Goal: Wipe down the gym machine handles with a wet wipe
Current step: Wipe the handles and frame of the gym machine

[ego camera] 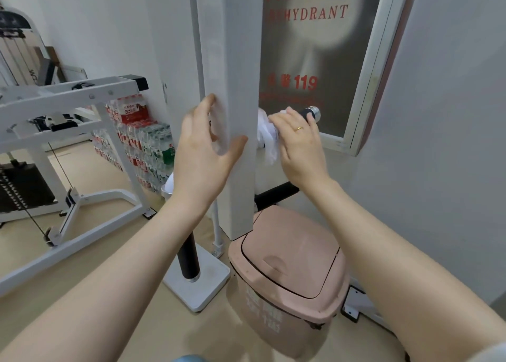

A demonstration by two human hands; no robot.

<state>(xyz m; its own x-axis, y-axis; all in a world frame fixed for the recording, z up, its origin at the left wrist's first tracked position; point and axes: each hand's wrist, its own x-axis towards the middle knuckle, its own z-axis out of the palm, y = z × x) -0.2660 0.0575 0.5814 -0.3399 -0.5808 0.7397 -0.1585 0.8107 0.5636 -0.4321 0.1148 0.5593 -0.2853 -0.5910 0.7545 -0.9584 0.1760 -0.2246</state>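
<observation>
Wet wipe (267, 138) gripped in right hand (297, 142) against handle (308, 113) | left hand (204, 148) clasps white post (235, 60)

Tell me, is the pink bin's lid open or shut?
Shut. The lid of the pink bin lies flush with its frame; no opening shows.

Light: bright, even, soft; source out of view.
Shadows: faint, beneath the pink bin (290, 276).
Glare: pale bloom on the hydrant cabinet glass (317, 41).
Blur: left hand (202, 153) smeared against white post (235, 60).
Edges: bowed.
</observation>
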